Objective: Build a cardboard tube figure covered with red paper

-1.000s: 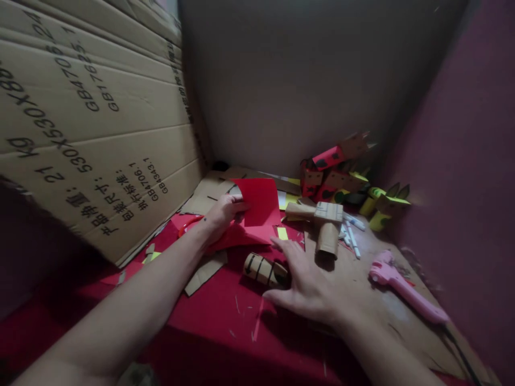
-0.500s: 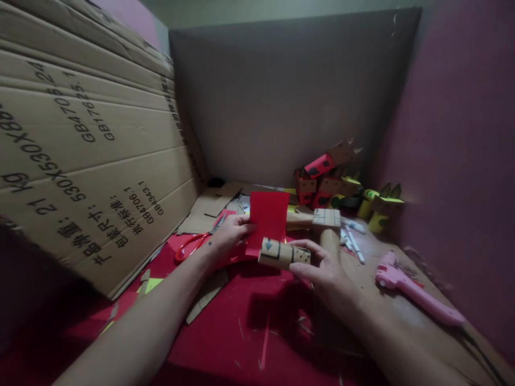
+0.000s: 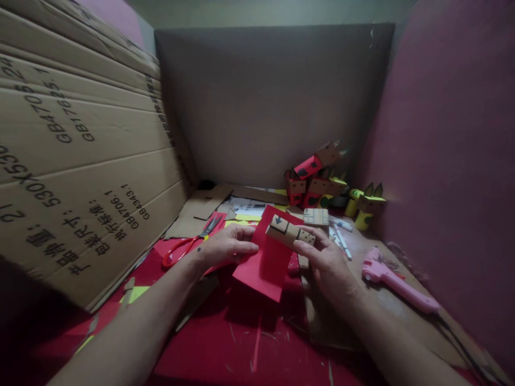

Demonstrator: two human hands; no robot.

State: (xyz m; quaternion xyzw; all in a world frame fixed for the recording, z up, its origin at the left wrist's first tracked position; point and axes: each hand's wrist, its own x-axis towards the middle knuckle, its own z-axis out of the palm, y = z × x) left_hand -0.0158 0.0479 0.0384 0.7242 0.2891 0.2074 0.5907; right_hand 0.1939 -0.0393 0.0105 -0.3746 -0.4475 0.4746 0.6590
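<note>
My left hand (image 3: 227, 247) pinches the left edge of a red paper sheet (image 3: 265, 264), which is held up above the red table surface (image 3: 209, 343). My right hand (image 3: 325, 260) grips a brown cardboard tube (image 3: 290, 231) with black marks drawn on it, holding it tilted against the top of the red sheet. Red-handled scissors (image 3: 187, 244) lie just left of my left hand.
A big printed cardboard sheet (image 3: 76, 155) stands on the left and a grey board (image 3: 273, 102) at the back. A pink glue gun (image 3: 396, 281) lies at right. Finished paper-roll figures (image 3: 317, 179), yellow ones (image 3: 364, 206), pens (image 3: 340, 233) and another cardboard piece (image 3: 316, 216) crowd the back right.
My right hand picked the marked tube up off the table and brought it onto the red sheet. My left hand lifted the sheet and drew it nearer to me.
</note>
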